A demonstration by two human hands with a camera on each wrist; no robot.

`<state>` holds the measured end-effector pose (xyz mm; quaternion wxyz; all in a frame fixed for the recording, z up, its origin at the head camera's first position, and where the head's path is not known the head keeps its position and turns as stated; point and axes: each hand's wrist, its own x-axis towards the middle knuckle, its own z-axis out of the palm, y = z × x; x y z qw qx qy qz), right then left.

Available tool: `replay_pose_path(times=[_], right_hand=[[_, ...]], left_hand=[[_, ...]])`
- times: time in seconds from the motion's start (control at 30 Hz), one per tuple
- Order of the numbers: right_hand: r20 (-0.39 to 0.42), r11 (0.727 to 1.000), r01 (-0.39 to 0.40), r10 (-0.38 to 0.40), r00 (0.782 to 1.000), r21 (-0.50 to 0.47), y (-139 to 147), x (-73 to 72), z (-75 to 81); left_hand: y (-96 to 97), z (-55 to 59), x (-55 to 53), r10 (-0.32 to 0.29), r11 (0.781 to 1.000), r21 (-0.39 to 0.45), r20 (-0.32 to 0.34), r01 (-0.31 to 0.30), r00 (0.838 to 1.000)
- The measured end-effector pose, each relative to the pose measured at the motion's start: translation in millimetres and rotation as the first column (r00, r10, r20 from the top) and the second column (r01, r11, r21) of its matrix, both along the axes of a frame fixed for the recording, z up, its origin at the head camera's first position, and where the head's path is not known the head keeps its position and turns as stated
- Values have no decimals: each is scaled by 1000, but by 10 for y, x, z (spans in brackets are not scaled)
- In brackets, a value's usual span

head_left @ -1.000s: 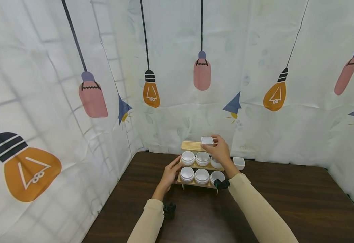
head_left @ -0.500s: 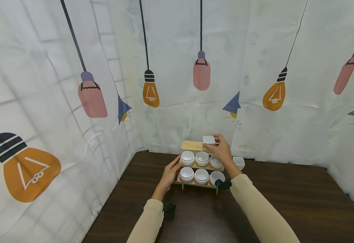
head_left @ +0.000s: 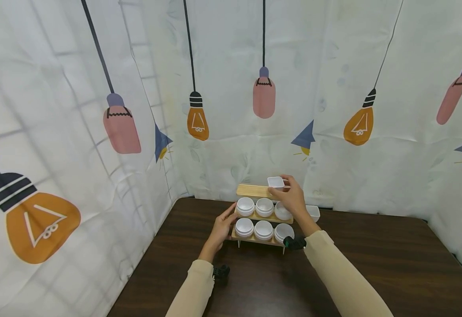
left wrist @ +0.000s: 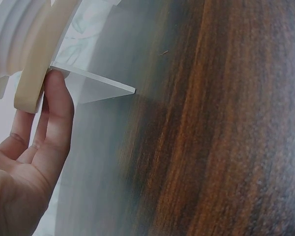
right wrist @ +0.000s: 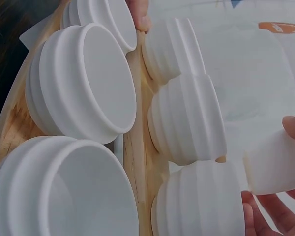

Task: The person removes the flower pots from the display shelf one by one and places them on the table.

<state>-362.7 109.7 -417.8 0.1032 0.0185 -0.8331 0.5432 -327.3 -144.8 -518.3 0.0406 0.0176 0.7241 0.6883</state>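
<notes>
A tiered stand with wooden shelves [head_left: 251, 190] and clear legs [left wrist: 98, 82] stands toward the back of the table. White ribbed round bowls [head_left: 245, 206] fill its lower two shelves, three on each. My left hand [head_left: 219, 227] grips the stand's left end, fingertips against the edge and underside of a shelf [left wrist: 31, 91]. Over the right part of the top shelf, my right hand [head_left: 292, 197] holds a small white square cup [head_left: 275, 182] between thumb and fingers. In the right wrist view, the cup [right wrist: 275, 164] shows beyond the upper row of bowls [right wrist: 187, 118].
Another white square cup [head_left: 313, 212] sits on the dark wooden table [head_left: 365, 255], just right of the stand and partly behind my right forearm. A white curtain [head_left: 231, 149] printed with lamps hangs close behind the table and along its left side.
My right hand and the square cup have shifted a little to the right along the top shelf. The left hand keeps its place on the stand.
</notes>
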Motion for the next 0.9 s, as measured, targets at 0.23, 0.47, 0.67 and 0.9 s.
replay_pose_path(times=[0.23,0.47,0.67,0.9], right_hand=[[-8,1000,0,0,1000,-9,60,74,18],[-4,1000,-2,2,1000,-10,121,118,22],[-13,1000,-9,8,1000,-26,162,147,16],[-39,999,-19,18,999,-48,231,206,-15]], left_hand=[[2,-13,-23,5,1000,4,12,-5,1000],[3,-19,-33,-1,1000,2,6,1,1000],[7,-6,-26,9,1000,-5,5,-9,1000],[11,-13,-32,10,1000,-11,1,-10,1000]])
